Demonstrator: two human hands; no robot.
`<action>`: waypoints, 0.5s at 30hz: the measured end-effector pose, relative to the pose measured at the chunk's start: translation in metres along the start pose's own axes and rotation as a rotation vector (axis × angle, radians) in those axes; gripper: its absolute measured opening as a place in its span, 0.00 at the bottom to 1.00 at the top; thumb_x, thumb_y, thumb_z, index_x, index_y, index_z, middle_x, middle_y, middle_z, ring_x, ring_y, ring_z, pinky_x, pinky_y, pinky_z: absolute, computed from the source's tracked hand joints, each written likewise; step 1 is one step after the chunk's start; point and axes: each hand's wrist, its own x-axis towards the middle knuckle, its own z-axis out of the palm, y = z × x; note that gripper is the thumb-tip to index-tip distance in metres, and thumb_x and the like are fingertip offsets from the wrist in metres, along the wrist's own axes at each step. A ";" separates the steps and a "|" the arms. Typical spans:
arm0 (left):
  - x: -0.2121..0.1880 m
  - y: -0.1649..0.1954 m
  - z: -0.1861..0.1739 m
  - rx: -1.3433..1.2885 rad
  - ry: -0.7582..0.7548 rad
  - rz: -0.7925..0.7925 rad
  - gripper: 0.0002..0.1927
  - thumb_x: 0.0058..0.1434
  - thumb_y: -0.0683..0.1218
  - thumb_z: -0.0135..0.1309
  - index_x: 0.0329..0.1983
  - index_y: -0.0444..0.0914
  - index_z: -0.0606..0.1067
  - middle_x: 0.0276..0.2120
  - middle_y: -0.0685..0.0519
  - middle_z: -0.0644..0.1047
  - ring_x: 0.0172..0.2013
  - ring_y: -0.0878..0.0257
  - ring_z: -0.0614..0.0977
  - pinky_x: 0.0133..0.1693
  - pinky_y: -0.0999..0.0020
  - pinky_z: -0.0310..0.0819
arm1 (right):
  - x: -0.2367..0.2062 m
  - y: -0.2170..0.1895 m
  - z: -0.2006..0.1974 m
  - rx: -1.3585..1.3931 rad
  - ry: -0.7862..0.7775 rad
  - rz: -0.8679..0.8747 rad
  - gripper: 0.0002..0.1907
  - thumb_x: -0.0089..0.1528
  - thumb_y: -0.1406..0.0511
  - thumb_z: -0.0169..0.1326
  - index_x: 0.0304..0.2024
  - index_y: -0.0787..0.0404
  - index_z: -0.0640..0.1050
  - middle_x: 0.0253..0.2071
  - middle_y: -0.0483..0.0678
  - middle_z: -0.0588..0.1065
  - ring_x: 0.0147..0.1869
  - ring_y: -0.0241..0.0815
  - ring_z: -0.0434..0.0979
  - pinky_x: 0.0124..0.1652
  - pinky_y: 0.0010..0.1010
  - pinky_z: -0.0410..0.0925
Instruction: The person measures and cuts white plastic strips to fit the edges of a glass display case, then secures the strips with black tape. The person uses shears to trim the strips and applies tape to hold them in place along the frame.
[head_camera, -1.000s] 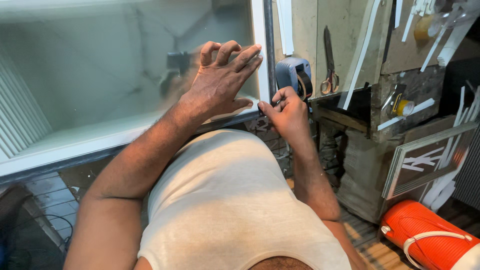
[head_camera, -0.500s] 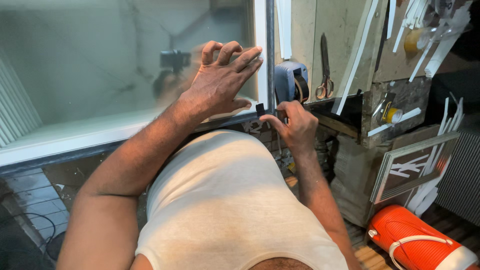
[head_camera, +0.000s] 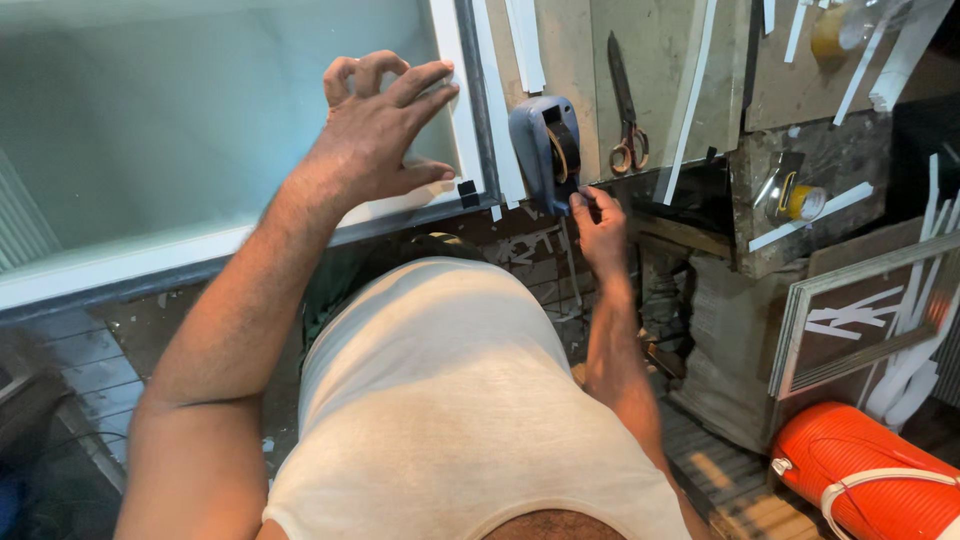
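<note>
- Since the earlier frames, your right hand (head_camera: 598, 222) has left the corner of the white-framed glass panel (head_camera: 200, 130) and moved right to the blue-grey tape dispenser (head_camera: 548, 150); your left hand (head_camera: 385, 135) has stayed on the panel.
- Work done, as judged: one small black square tape piece (head_camera: 467, 192) now sits on the panel's lower right corner, on the frame edge, just beside your left thumb.
- Work left, as judged: the dark roll in the dispenser is being drawn on, so more pieces appear to be due; how many the frame needs cannot be told.
- Left hand: released, fingers spread and lying flat on the glass near the right frame member, wrist straight, forearm reaching up and forward from your left side.
- Right hand: fingertips pinched at the lower edge of the dispenser, at the tape end; whether tape is actually between them cannot be told, as the fingers cover it.
- Right forearm runs close along your body, elbow bent low.
- Nearby on the surface: orange-handled scissors (head_camera: 624, 110) just right of the dispenser, white trim strips (head_camera: 690, 100), a yellow tape roll (head_camera: 797, 200); an orange cylindrical cooler (head_camera: 870, 470) stands on the floor.
</note>
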 end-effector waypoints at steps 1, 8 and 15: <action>0.001 0.003 0.002 -0.003 0.003 -0.018 0.47 0.50 0.68 0.69 0.69 0.43 0.73 0.71 0.55 0.65 0.67 0.50 0.57 0.64 0.45 0.38 | 0.003 0.002 -0.002 -0.016 -0.019 -0.130 0.15 0.66 0.60 0.61 0.49 0.64 0.80 0.41 0.41 0.74 0.40 0.30 0.73 0.36 0.23 0.69; 0.005 0.021 0.017 -0.007 0.079 -0.095 0.39 0.55 0.68 0.68 0.63 0.42 0.77 0.68 0.53 0.70 0.67 0.48 0.59 0.66 0.43 0.38 | 0.007 0.012 -0.022 0.439 -0.164 0.143 0.09 0.70 0.63 0.61 0.42 0.64 0.81 0.42 0.50 0.74 0.40 0.35 0.74 0.35 0.26 0.74; 0.004 0.032 0.027 -0.013 0.159 -0.082 0.36 0.62 0.67 0.68 0.62 0.39 0.77 0.70 0.52 0.71 0.70 0.49 0.60 0.66 0.42 0.39 | -0.009 0.036 -0.025 0.456 -0.146 -0.146 0.09 0.66 0.68 0.59 0.34 0.69 0.77 0.54 0.45 0.69 0.43 0.35 0.78 0.38 0.32 0.82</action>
